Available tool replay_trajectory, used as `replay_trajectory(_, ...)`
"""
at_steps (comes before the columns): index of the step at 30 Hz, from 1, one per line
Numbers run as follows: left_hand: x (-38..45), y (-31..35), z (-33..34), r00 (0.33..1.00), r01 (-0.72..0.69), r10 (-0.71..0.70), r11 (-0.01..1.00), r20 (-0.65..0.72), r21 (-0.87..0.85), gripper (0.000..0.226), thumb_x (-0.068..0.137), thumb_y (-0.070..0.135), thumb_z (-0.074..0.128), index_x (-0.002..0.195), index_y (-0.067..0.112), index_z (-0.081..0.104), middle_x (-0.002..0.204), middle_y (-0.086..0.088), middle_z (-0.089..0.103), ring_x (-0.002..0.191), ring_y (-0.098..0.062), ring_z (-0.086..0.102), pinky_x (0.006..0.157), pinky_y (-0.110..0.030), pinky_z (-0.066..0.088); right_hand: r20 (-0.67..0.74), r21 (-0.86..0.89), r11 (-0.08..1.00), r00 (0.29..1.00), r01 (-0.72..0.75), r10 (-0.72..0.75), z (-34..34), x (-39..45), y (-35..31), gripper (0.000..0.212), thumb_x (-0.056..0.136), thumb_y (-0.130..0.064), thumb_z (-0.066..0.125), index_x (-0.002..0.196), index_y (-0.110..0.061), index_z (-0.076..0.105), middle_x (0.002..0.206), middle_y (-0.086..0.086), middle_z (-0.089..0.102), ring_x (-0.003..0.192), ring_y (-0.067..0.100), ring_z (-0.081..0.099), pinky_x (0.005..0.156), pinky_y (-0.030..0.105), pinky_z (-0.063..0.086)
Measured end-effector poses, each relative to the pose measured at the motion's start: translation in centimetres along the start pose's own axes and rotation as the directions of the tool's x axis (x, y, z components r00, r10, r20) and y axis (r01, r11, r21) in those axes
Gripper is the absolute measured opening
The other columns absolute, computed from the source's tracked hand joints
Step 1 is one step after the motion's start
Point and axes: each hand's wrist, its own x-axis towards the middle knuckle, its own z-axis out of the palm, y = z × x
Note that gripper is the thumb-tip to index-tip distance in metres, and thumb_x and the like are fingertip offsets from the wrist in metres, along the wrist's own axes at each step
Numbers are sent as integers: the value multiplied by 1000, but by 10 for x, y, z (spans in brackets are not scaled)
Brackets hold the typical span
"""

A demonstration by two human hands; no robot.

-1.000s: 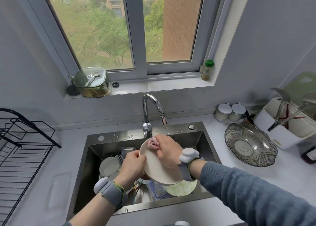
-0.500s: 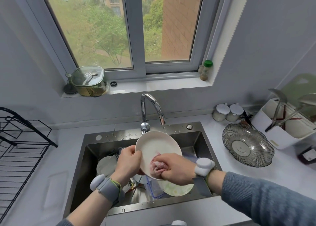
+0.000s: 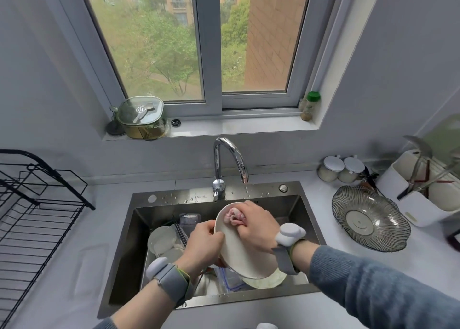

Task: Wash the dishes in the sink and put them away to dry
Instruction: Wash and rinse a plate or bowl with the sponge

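While I scrub this cream plate [image 3: 239,251] over the sink [image 3: 129,231], most of the job looks still ahead of me. My left hand [image 3: 205,244] grips the plate's rim at its nine o'clock edge, fingers curled round it, and holds it tilted above the basin. My right hand [image 3: 256,225] clenches a crumpled pink dishcloth [image 3: 234,216] and presses it against the plate's face near twelve o'clock.

Nothing has been put away, as far as I can judge: the black wire drying rack [image 3: 32,209], out at nine o'clock on the counter, holds no dishes that I can see. Below my hands the sink contains a pale round dish [image 3: 161,239] at nine o'clock, dark chopsticks [image 3: 180,233], a clear plastic container [image 3: 231,279] and a greenish plate [image 3: 266,280] at six o'clock. No water runs from the faucet [image 3: 229,159].

The plate I hold is smooth, shallow and pale, with no chips or obvious food showing.
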Motion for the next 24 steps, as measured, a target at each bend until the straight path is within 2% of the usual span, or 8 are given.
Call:
replay_trajectory(4, -1, -11, -16, 999, -13, 15, 998, -37, 57, 26, 77, 22, 53, 87, 26, 76, 75, -4, 75, 73, -29, 73, 61, -48, 62, 91, 77, 990, 987, 122, -129, 8, -7, -12, 30, 80, -24, 52, 108, -17, 63, 110, 4, 63, 103, 26, 59, 92, 35, 46)
replay_trajectory(7, -3, -16, -36, 994, -1, 4, 1000, -109, 28, 25, 87, 9, 54, 89, 19, 76, 79, -11, 75, 74, -35, 73, 56, -54, 61, 251, 92, 988, 958, 123, -143, 7, -19, -11, 23, 82, -25, 54, 104, -26, 61, 103, -2, 69, 93, 23, 60, 81, 31, 48)
replay_trajectory(10, -2, -20, -54, 985, -4, 1, 1000, -174, -17, 27, 92, 4, 51, 96, 16, 75, 86, -16, 73, 76, -35, 72, 54, -54, 62, 236, 26, 988, 960, 150, -152, 9, -28, -6, 16, 80, -38, 53, 90, -26, 57, 85, -5, 67, 78, 22, 58, 70, 33, 49)
replay_trajectory(13, -3, -30, -69, 975, 14, -27, 998, -219, -58, 26, 94, 5, 51, 97, 17, 74, 86, -12, 73, 73, -29, 71, 52, -47, 62, 207, 54, 998, 977, 31, -41, 12, -18, -4, 13, 80, -40, 55, 76, -29, 50, 71, -8, 62, 71, 21, 61, 68, 34, 51)
replay_trajectory(17, -5, -50, -95, 944, 41, -89, 987, -319, -154, 25, 96, 11, 52, 102, 21, 74, 91, -9, 76, 81, -30, 74, 53, -44, 62, 136, 163, 967, 975, -196, 174, 22, -4, 2, 23, 83, -46, 57, 88, -24, 59, 81, -2, 72, 74, 20, 68, 69, 35, 57)
replay_trajectory(19, -4, -58, -103, 930, 55, -116, 982, -349, -179, 22, 98, 12, 53, 102, 18, 73, 92, -11, 76, 80, -31, 74, 51, -41, 60, 155, 343, 890, 953, -301, 262, 21, -3, 3, 17, 92, -37, 61, 89, -21, 66, 83, 1, 73, 73, 21, 68, 67, 33, 54)
replay_trajectory(21, -6, -68, -110, 919, 65, -145, 973, -366, -222, 20, 101, 14, 53, 98, 17, 72, 93, -16, 75, 77, -32, 73, 50, -41, 59, 312, 531, 765, 924, -363, 222, 21, 5, -13, 20, 94, -37, 68, 81, -23, 74, 75, 5, 68, 60, 26, 62, 57, 31, 49)
replay_trajectory(24, -7, -76, -111, 928, 93, -191, 950, -320, -299, 21, 104, 16, 51, 99, 13, 71, 92, -17, 75, 75, -30, 72, 51, -41, 59, 512, 675, 528, 843, -515, 166, 31, 16, -37, 24, 95, -36, 71, 84, -16, 64, 63, 4, 51, 42, 14, 40, 42, 17, 29)
